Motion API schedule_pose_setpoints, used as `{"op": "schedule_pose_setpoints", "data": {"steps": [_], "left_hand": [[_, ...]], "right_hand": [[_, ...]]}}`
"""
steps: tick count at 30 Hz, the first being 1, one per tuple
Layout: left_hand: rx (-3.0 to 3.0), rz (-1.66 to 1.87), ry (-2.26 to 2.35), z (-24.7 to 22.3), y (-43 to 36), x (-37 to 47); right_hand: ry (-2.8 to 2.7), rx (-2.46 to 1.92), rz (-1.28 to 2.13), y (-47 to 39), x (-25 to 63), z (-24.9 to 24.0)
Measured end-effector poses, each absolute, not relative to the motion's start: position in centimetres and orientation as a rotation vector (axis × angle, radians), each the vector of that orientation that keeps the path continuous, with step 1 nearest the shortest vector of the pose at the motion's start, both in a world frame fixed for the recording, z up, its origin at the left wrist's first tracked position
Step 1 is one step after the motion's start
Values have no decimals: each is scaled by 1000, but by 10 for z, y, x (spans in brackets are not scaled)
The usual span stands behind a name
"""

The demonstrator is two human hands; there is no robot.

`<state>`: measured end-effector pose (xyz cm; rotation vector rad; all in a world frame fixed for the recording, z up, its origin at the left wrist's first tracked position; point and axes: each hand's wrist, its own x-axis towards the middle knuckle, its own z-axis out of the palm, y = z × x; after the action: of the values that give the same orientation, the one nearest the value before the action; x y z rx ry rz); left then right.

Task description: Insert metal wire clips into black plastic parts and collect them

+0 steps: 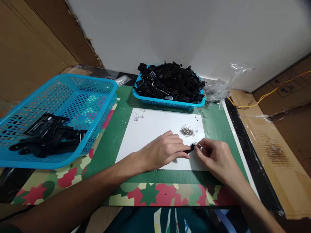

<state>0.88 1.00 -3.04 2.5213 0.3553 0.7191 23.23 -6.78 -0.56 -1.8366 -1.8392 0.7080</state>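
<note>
Black part [192, 147]: steadying in closed left grip [167, 149], pinching thin rod [198, 144] in closed right grip [217, 156]; apparently fitting, next probably needing fine alignment.

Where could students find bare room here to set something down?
The white sheet is bare between the left hand, the loose bits and the small pile. The left basket is bare beyond its black parts. Crowded: the heaped back basket, and by the pile, where the right hand and a black piece are.

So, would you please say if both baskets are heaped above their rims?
No, the far basket is, but parts in the left basket lie lower.
</note>
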Motion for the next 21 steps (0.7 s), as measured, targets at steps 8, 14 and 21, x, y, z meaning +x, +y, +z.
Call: {"op": "schedule_pose_setpoints", "data": {"steps": [8,14,21], "left_hand": [[2513,749,371,-31,9,9],[2483,705,403,-34,9,9],[2471,705,403,-34,9,9]], "right_hand": [[-1843,-1789,575,-75,230,-8],[-1814,-1752,443,-80,228,-20],[-1871,-1716,336,-81,225,-20]]}}
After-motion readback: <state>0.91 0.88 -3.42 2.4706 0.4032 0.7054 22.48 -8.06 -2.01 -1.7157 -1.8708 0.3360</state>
